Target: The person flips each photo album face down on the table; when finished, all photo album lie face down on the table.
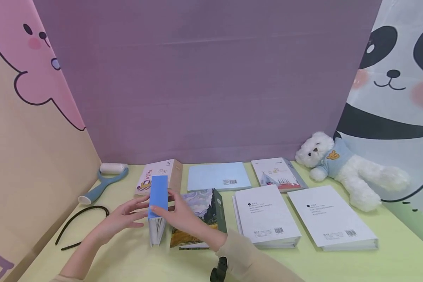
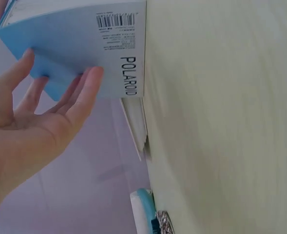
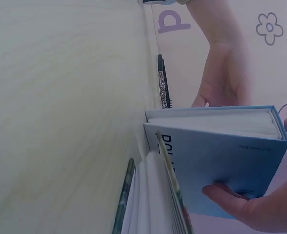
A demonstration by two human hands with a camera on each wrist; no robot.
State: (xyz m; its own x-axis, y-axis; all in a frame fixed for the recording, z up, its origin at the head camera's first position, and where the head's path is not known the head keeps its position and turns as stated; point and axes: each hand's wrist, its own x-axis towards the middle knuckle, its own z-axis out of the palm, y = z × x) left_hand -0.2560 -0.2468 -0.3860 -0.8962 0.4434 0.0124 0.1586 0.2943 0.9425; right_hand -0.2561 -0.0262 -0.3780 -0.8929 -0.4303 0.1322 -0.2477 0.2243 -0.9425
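A thick blue photo album [image 1: 158, 196] stands on edge on the table, spine up, its page edges facing me. In the left wrist view, "POLAROID" and a barcode show on its cover [image 2: 85, 53]. My left hand [image 1: 118, 219] rests spread, nearly straight fingers against the album's left cover. My right hand [image 1: 187, 215] grips it from the right, thumb over the spine and other fingers at the right cover, as the right wrist view also shows [image 3: 260, 207]. Just right of it, partly under my right forearm, is an album with a painted landscape cover [image 1: 197, 207], slightly ajar.
Two white albums [image 1: 268, 215] [image 1: 333, 217] lie at the right. Behind are a pink-and-white boxy album [image 1: 158, 172], a pale blue one [image 1: 218, 176] and a tent-picture one [image 1: 276, 174]. A lint roller [image 1: 103, 182] and black headband [image 1: 81, 211] lie left; a teddy bear [image 1: 342, 160] lies back right.
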